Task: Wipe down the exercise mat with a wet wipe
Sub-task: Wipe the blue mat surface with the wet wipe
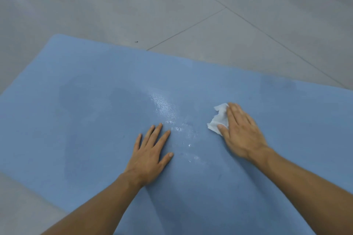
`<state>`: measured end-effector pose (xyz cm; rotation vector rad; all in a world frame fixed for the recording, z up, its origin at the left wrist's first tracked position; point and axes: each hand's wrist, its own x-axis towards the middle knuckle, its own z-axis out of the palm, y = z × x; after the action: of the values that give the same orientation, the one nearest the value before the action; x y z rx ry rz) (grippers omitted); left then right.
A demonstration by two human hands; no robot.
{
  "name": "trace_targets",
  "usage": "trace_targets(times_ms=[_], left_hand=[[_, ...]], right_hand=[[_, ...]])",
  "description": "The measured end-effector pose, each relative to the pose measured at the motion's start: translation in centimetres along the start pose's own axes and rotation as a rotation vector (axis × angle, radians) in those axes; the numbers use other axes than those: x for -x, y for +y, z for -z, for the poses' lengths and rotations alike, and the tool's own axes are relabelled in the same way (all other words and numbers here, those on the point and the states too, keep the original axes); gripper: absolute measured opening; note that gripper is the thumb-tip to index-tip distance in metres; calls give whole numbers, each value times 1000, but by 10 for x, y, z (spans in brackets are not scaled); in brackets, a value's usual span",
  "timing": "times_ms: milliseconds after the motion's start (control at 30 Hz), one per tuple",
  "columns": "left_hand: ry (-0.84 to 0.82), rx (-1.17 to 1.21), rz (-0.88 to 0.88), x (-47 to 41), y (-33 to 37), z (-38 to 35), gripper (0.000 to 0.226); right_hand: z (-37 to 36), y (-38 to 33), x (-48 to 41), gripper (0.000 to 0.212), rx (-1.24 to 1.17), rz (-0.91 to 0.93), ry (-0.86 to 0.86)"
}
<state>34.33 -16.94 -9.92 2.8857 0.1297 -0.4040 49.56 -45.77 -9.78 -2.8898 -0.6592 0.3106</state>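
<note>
– Head view, biggest thing first: what fills it?
– Grey tiled floor (248,34) across the top and along the lower left edge, with thin grout lines running at a slant. On it lies the blue exercise mat (76,110), spread flat and taking up most of the lower picture; its far left corner is rounded.

– Any sign of wiping on the mat?
– A darker damp patch (91,105) covers the middle left. A shiny wet streak (164,105) runs down between the two hands.

– And the hands themselves?
– Both bare forearms reach in from the bottom. The left hand (150,154) lies palm down on the mat, fingers straight and slightly spread, holding nothing. The right hand (240,131) is also flat, fingers straight and close together, pressing down on the wet wipe (219,118).

– Where exactly is the wipe?
– On the mat, right of the wet streak, under the right hand's fingers and thumb. It is white and crumpled, and its loose part sticks out to the left of the fingers. It is well apart from the left hand.

– Anything smaller?
– Two dark specks (136,41) on the floor beyond the mat's far edge.
</note>
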Motion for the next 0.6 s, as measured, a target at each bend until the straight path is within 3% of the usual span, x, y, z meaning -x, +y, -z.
trace_targets(times_ms=[133, 333, 600], left_hand=[[-11, -3, 36, 15, -13, 1, 69], [-8, -8, 95, 27, -24, 0, 70], [-3, 22, 68, 24, -5, -3, 70]], right_hand=[[-5, -23, -4, 74, -124, -5, -35], [-25, -79, 18, 74, -12, 334, -86], [-26, -94, 62, 73, -34, 626, -148]])
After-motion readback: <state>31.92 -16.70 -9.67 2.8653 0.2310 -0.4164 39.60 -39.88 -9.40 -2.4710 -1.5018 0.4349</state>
